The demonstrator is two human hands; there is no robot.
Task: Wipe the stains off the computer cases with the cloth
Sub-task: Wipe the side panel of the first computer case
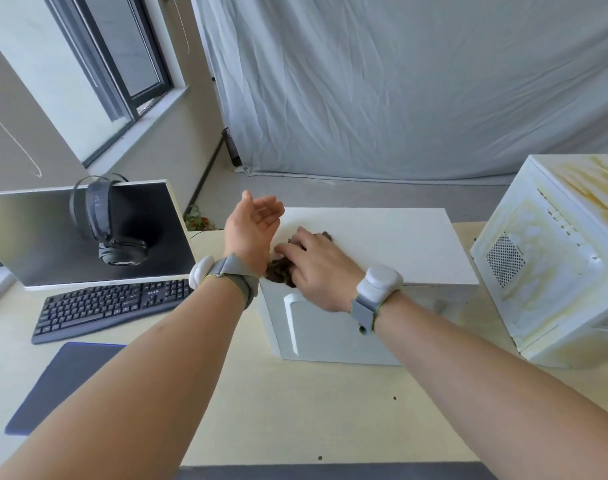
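desk holds clean white case, yellow-stained case.

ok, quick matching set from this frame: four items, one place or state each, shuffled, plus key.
1 cloth
2 headphones
3 right computer case
4 left hand

a hung on the monitor
b yellow-stained
c under the right hand, on the middle case
d open, palm up, holding nothing

Pairs: 1-c, 2-a, 3-b, 4-d
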